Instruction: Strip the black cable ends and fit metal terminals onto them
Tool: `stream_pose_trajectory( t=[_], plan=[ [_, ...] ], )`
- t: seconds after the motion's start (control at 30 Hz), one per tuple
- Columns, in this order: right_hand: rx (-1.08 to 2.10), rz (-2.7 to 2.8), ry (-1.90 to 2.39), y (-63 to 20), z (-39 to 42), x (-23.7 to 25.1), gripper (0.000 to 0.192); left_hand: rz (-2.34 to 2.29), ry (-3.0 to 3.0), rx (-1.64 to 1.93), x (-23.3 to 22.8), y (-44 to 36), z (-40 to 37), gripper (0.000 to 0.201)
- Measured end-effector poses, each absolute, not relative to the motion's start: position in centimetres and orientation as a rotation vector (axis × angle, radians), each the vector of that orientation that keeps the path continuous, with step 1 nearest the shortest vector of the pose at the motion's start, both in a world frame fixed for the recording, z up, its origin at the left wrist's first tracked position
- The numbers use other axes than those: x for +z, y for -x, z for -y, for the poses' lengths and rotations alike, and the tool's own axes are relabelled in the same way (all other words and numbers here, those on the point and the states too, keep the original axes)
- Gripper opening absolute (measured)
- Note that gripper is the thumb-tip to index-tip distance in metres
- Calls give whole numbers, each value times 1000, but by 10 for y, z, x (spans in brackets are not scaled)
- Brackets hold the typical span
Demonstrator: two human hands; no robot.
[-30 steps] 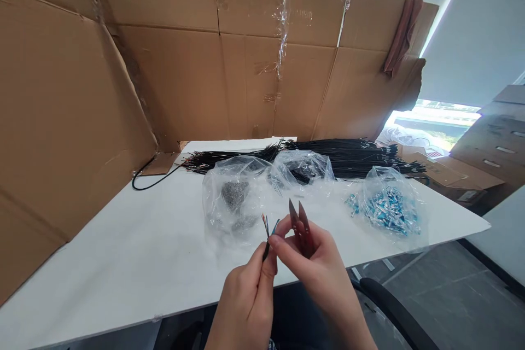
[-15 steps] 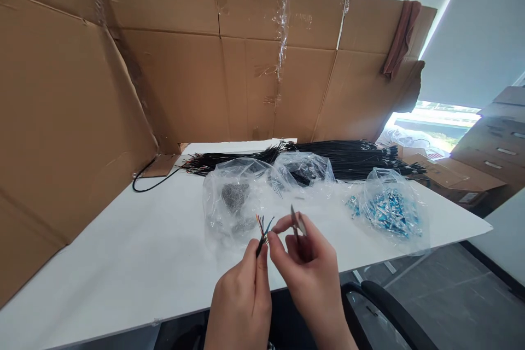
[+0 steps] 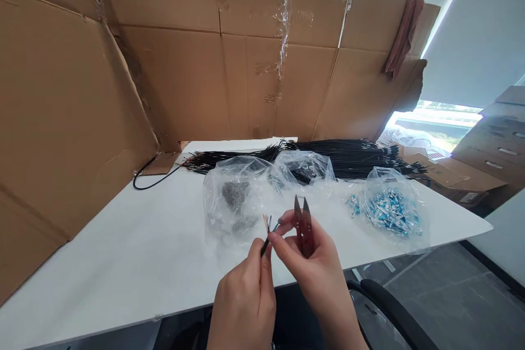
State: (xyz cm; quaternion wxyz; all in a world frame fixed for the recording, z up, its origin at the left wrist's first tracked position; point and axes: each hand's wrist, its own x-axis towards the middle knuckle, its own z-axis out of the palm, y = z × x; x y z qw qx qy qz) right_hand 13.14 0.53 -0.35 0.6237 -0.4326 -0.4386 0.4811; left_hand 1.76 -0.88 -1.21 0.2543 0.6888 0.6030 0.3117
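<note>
My left hand pinches a black cable between thumb and fingers. Its thin coloured wires fan out upward from the cut end. My right hand is closed round a pair of small snips with reddish handles, blades pointing up and slightly apart. The thumb and forefinger of that same hand are at a bluish-green wire bent to the right from the cable end. Whether the fingertips grip this wire firmly is hard to make out.
Behind my hands lie clear plastic bags, one with small dark parts. A bag of blue terminals sits at right. Bundles of black cables run along the back, before a cardboard wall. A chair armrest is at lower right.
The snips have turned in my right hand, so both blades now show upright. The bluish wire has been bent from upright to the right. Both hands have shifted slightly right.
</note>
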Motion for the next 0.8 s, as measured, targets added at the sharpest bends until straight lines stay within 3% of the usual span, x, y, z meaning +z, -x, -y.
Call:
stream_pose_trajectory(
  t=[0.23,0.43,0.63,0.8],
  plan=[
    [1039,1134,1023,-133,-2,-1,17,-1398,-1658,896,-8,-20,8,45],
    [1069,1118,1022,-134,-3,-2,18,-1323,-1474,829,-5,-20,8,58],
    [984,1134,1119,-131,-5,-2,17,-1477,-1675,830,-4,-23,6,47],
    [936,1105,1188,-126,-12,-10,21,-1821,-1832,597,-8,-23,3,42]
  ],
)
